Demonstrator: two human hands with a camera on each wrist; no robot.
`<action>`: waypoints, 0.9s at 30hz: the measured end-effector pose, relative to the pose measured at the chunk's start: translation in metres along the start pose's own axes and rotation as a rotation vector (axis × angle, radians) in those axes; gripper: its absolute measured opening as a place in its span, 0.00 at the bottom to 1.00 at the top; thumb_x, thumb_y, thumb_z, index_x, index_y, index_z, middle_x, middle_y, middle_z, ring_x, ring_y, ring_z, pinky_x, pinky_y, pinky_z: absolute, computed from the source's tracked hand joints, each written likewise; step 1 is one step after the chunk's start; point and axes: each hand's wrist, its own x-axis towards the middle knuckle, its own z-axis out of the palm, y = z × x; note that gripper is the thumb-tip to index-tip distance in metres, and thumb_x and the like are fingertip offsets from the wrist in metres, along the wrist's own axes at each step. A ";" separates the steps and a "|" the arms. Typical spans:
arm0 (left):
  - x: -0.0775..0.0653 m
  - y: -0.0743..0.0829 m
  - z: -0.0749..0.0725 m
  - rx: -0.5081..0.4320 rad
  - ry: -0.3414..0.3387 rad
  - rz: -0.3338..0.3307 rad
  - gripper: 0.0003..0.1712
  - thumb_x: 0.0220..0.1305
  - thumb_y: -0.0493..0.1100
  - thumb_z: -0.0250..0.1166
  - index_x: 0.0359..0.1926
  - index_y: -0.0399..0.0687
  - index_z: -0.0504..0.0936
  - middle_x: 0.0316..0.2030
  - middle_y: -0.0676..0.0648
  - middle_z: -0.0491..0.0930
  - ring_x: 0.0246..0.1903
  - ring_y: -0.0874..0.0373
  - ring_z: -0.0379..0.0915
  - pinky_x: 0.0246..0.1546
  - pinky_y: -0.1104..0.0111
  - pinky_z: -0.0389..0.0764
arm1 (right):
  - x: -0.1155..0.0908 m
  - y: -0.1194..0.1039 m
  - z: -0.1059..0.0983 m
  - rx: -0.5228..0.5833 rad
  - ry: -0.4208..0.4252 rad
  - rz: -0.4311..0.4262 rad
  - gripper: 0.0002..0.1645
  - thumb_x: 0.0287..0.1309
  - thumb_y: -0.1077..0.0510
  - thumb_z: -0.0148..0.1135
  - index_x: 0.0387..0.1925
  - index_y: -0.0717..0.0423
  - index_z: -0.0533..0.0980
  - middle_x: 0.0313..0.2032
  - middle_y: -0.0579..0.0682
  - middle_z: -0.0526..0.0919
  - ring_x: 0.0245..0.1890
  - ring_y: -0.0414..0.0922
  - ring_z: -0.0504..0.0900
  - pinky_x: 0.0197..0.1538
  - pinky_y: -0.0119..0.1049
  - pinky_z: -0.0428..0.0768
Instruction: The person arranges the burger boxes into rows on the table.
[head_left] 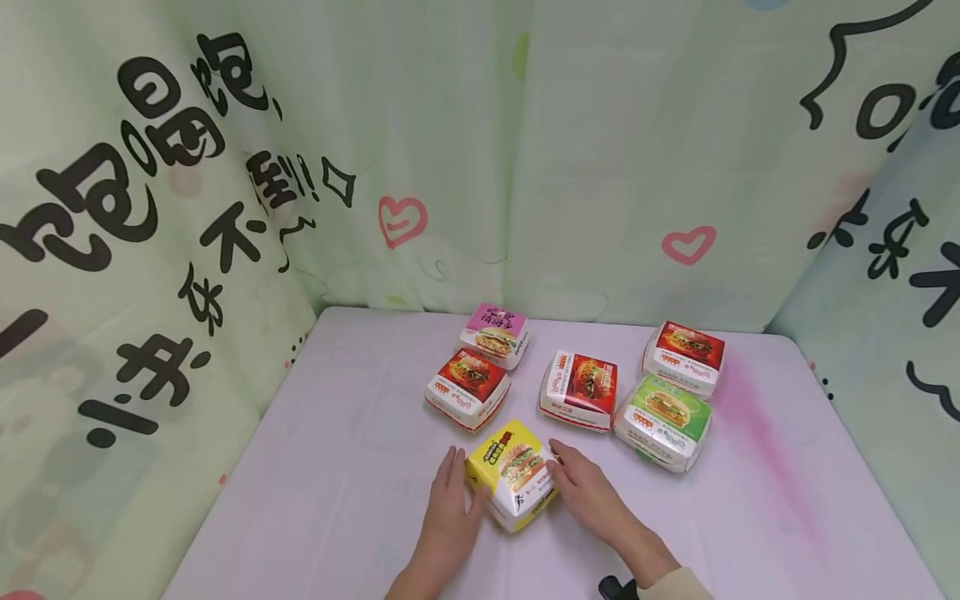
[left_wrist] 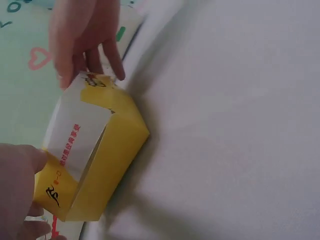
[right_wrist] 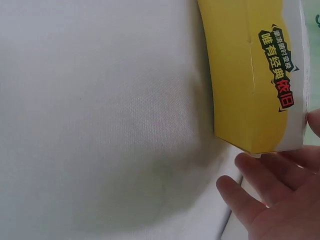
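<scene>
A yellow and white burger box [head_left: 516, 477], with a burger picture on its lid, is between my two hands near the front of the table. My left hand [head_left: 450, 512] holds its left side, the thumb at the front corner and the fingers along the side. On the opposite side, my right hand [head_left: 592, 496] grips the right end with thumb and fingertips. The left wrist view shows a slit between lid and base of the yellow box [left_wrist: 107, 155]. In the right wrist view, some fingers of the right hand [right_wrist: 280, 200] stand off the box end.
Behind are a purple box [head_left: 495, 335] and a red box [head_left: 468, 388], set close together. To the right stand another red box [head_left: 579, 390], a green box [head_left: 664, 421] and a third red one [head_left: 684, 358]. Printed curtains [head_left: 600, 150] surround the pale table [head_left: 337, 467].
</scene>
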 end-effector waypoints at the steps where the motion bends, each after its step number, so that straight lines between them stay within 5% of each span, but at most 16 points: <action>1: -0.001 0.000 0.001 0.066 0.010 0.036 0.41 0.62 0.57 0.52 0.69 0.46 0.47 0.69 0.45 0.44 0.67 0.48 0.45 0.63 0.53 0.59 | 0.000 0.000 0.000 -0.003 -0.001 -0.008 0.29 0.65 0.49 0.43 0.64 0.56 0.58 0.62 0.53 0.65 0.64 0.52 0.61 0.64 0.52 0.61; 7: -0.004 0.000 0.004 0.300 0.071 0.147 0.46 0.60 0.61 0.52 0.70 0.54 0.38 0.70 0.50 0.37 0.69 0.53 0.38 0.64 0.53 0.56 | -0.001 0.000 0.002 -0.035 -0.012 -0.051 0.30 0.65 0.48 0.43 0.66 0.53 0.55 0.65 0.51 0.60 0.67 0.50 0.56 0.66 0.51 0.56; 13: -0.006 0.003 0.005 0.357 0.049 0.229 0.58 0.49 0.74 0.51 0.70 0.50 0.38 0.70 0.49 0.36 0.69 0.53 0.40 0.64 0.55 0.59 | -0.004 0.000 0.002 -0.067 -0.035 -0.093 0.33 0.63 0.47 0.45 0.67 0.49 0.53 0.67 0.47 0.57 0.68 0.47 0.54 0.67 0.49 0.56; 19: -0.005 0.003 0.012 0.381 0.055 0.202 0.71 0.33 0.81 0.55 0.70 0.46 0.40 0.70 0.46 0.35 0.67 0.50 0.44 0.63 0.54 0.59 | -0.008 0.002 0.002 -0.095 -0.113 -0.115 0.41 0.59 0.39 0.48 0.69 0.45 0.46 0.69 0.45 0.51 0.69 0.47 0.50 0.67 0.51 0.55; 27: -0.004 -0.001 0.009 0.327 0.076 0.153 0.73 0.30 0.78 0.62 0.70 0.46 0.37 0.70 0.46 0.38 0.66 0.49 0.49 0.60 0.55 0.64 | -0.011 0.009 -0.001 -0.200 -0.171 -0.187 0.51 0.49 0.42 0.61 0.69 0.41 0.44 0.69 0.42 0.49 0.68 0.46 0.50 0.66 0.50 0.57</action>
